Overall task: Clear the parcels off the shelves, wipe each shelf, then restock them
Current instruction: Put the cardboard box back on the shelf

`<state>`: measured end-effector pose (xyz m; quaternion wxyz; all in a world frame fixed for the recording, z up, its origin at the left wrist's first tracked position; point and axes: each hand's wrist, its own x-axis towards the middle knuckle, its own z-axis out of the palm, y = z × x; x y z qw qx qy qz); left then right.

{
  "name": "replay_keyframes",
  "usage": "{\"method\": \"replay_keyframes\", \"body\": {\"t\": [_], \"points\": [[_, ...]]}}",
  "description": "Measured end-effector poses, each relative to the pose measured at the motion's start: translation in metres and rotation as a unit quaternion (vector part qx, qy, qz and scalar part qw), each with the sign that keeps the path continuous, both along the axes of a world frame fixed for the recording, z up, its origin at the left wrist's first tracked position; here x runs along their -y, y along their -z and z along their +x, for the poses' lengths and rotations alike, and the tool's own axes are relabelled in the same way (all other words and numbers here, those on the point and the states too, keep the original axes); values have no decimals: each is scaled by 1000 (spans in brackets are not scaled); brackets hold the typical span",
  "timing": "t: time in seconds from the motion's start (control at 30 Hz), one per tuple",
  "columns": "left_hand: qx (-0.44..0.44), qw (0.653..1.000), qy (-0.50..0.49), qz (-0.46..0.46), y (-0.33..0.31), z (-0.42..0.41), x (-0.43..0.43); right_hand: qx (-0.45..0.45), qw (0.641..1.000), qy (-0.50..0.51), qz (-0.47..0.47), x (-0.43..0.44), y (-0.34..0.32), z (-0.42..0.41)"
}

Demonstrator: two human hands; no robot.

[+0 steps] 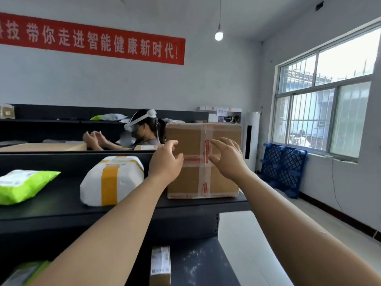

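Red banner on the back wall, white characters: "技 带你走进智能健康新时代!"; its left end is cut off by the frame. Cardboard box at the right end of the top shelf: red print on the tape, illegible. Small parcel below: label too small to read.

Top shelf: cardboard box blocks right end, white parcel just left of it, narrow gap between. Open air right of box. Wider bare stretch between white parcel and green bag.
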<state>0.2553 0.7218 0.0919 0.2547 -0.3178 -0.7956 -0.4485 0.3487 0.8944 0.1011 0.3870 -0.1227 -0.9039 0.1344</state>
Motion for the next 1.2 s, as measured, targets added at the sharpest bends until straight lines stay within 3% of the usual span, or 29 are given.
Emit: {"method": "replay_keyframes", "body": {"t": [0.4,0.8,1.2], "points": [[114,992,-53,25,78,43,113,58,993,-96,-26,99,59,16],[174,968,-183,11,147,48,313,141,961,-232,-54,279,132,-6],[238,941,-238,-41,207,35,501,227,930,-277,-77,458,212,-49]]}}
